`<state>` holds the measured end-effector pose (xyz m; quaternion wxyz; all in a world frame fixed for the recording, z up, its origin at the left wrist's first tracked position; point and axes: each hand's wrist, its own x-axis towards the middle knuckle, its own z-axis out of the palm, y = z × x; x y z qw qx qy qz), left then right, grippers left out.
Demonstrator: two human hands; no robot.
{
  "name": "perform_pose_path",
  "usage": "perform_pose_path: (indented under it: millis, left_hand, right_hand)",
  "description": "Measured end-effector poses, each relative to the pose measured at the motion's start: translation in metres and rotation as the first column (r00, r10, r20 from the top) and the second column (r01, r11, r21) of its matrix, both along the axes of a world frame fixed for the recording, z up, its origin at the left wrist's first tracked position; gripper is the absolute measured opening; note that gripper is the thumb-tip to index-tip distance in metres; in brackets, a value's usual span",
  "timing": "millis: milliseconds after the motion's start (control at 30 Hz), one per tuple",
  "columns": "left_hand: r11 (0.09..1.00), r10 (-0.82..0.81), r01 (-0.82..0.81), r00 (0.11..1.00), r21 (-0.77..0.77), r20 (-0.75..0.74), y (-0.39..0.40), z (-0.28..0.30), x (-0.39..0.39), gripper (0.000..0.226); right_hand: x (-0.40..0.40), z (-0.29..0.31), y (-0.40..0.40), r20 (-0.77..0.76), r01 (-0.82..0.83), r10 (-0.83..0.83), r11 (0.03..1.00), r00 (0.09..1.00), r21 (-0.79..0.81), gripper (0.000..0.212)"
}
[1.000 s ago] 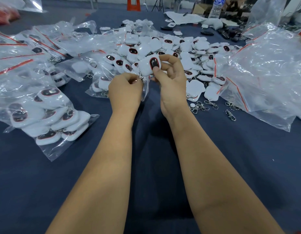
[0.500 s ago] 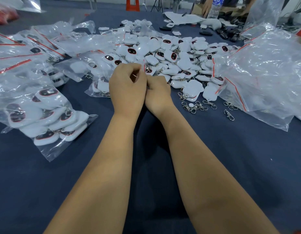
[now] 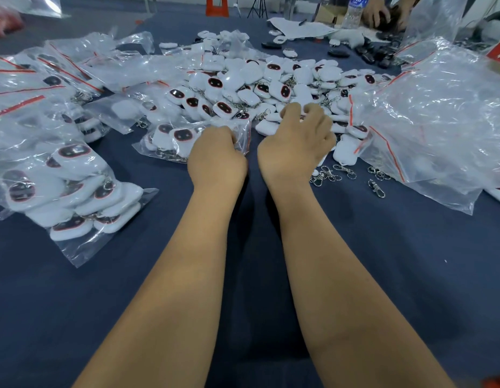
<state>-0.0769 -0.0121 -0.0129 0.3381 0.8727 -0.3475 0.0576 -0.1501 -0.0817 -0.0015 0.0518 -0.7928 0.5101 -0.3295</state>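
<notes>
A heap of loose white key fobs with dark oval faces [image 3: 243, 88] lies in the middle of the dark blue table [image 3: 411, 261]. In front of it is a small clear bag [image 3: 173, 141] with a few fobs inside. My left hand [image 3: 216, 158] is curled into a fist and grips that bag's open right edge. My right hand [image 3: 299, 141] reaches into the near edge of the heap with its fingers curled down over the fobs. Whether it holds one is hidden by the fingers.
Filled clear bags of fobs [image 3: 75, 197] lie at the left. A big mound of crumpled clear bags [image 3: 439, 121] stands at the right. Loose metal clasps [image 3: 335, 172] lie just right of my right wrist. Another person's hands [image 3: 377, 12] and a water bottle [image 3: 355, 9] are at the far edge.
A second ago my right hand held a white fob up beside my left hand. Both hands then came together at the bag's mouth, and now my right hand has moved right onto the heap.
</notes>
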Motion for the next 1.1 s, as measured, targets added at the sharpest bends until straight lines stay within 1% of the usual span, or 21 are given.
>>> perform_pose_path:
  millis: [67,133,167,233,300,367,400,467,500,567,600,633,700,767,833,900,967,1033,1100]
  left_hand:
    - [1.0,0.014,-0.014,0.999,-0.005,-0.046,0.002,0.0,0.002,0.03]
    - [0.998,0.045,-0.049,0.995,-0.046,-0.088,0.004,0.001,0.005,0.035]
    - [0.993,0.066,-0.077,0.991,-0.093,-0.118,0.005,0.002,0.006,0.037]
    - [0.97,0.097,-0.131,0.98,-0.203,-0.171,0.008,0.003,0.008,0.038]
    - [0.954,0.105,-0.15,0.978,-0.26,-0.179,0.009,0.002,0.01,0.036]
    - [0.953,0.102,-0.143,0.982,-0.268,-0.162,0.01,0.001,0.012,0.036]
    - [0.958,0.091,-0.127,0.985,-0.258,-0.147,0.01,0.001,0.013,0.035]
    - [0.979,0.023,-0.044,0.994,-0.2,-0.108,0.009,0.001,0.012,0.033]
    - [0.988,-0.02,0.005,0.995,-0.154,-0.093,0.008,0.002,0.011,0.033]
    - [0.995,-0.073,0.068,0.994,-0.07,-0.084,0.008,0.002,0.01,0.029]
    - [0.996,-0.08,0.076,0.993,-0.047,-0.084,0.007,0.002,0.01,0.025]
    - [0.997,-0.076,0.072,0.993,-0.039,-0.09,0.007,0.003,0.01,0.023]
    - [0.996,-0.069,0.061,0.989,-0.066,-0.128,0.006,0.004,0.009,0.026]
    - [0.992,-0.071,0.05,0.981,-0.118,-0.183,0.006,0.006,0.007,0.03]
    - [0.983,-0.064,0.017,0.965,-0.182,-0.253,0.007,0.008,0.005,0.024]
    - [0.968,-0.067,-0.02,0.94,-0.252,-0.334,0.007,0.009,0.004,0.022]
    - [0.958,-0.084,-0.032,0.919,-0.286,-0.384,0.007,0.009,0.005,0.02]
    - [0.96,-0.099,-0.02,0.908,-0.278,-0.407,0.007,0.009,0.007,0.025]
    - [0.958,-0.12,-0.01,0.895,-0.287,-0.43,0.006,0.008,0.008,0.029]
  right_hand:
    - [-0.004,-0.001,-0.001,-0.047,0.04,-0.036,0.996,0.998,0.084,0.048]
    - [-0.005,-0.002,-0.001,-0.092,0.029,-0.02,0.995,0.996,0.097,0.044]
    - [-0.005,-0.003,-0.002,-0.11,0.01,-0.001,0.996,0.994,0.086,0.044]
    - [-0.004,-0.003,-0.004,-0.129,-0.054,0.063,0.996,0.99,0.074,0.046]
    - [-0.002,-0.004,-0.007,-0.107,-0.17,0.179,0.981,0.978,0.093,0.045]
    - [-0.001,-0.003,-0.006,-0.021,-0.315,0.32,0.942,0.947,0.119,0.047]
    - [0.0,-0.002,-0.004,0.059,-0.386,0.381,0.913,0.923,0.131,0.049]
    - [0.003,-0.001,0.002,0.288,-0.497,0.445,0.857,0.848,0.138,0.05]
    - [0.005,-0.001,0.004,0.411,-0.531,0.437,0.835,0.8,0.146,0.047]
    - [0.008,0.001,0.007,0.632,-0.59,0.352,0.779,0.69,0.211,0.04]
    - [0.01,0.001,0.008,0.711,-0.626,0.298,0.739,0.637,0.251,0.038]
    - [0.011,0.0,0.007,0.755,-0.651,0.253,0.703,0.606,0.287,0.037]
    - [0.012,-0.001,0.004,0.77,-0.662,0.199,0.663,0.607,0.35,0.039]
    - [0.012,-0.003,-0.002,0.768,-0.659,0.165,0.64,0.619,0.394,0.036]
    - [0.011,-0.005,-0.004,0.775,-0.671,0.153,0.619,0.614,0.409,0.031]
    - [0.01,-0.005,-0.004,0.777,-0.678,0.156,0.611,0.609,0.409,0.031]
    - [0.009,-0.004,-0.004,0.78,-0.698,0.173,0.589,0.602,0.408,0.037]
    - [0.009,-0.004,-0.001,0.798,-0.74,0.184,0.534,0.574,0.409,0.046]
    - [0.008,-0.003,0.001,0.801,-0.749,0.188,0.52,0.569,0.41,0.048]
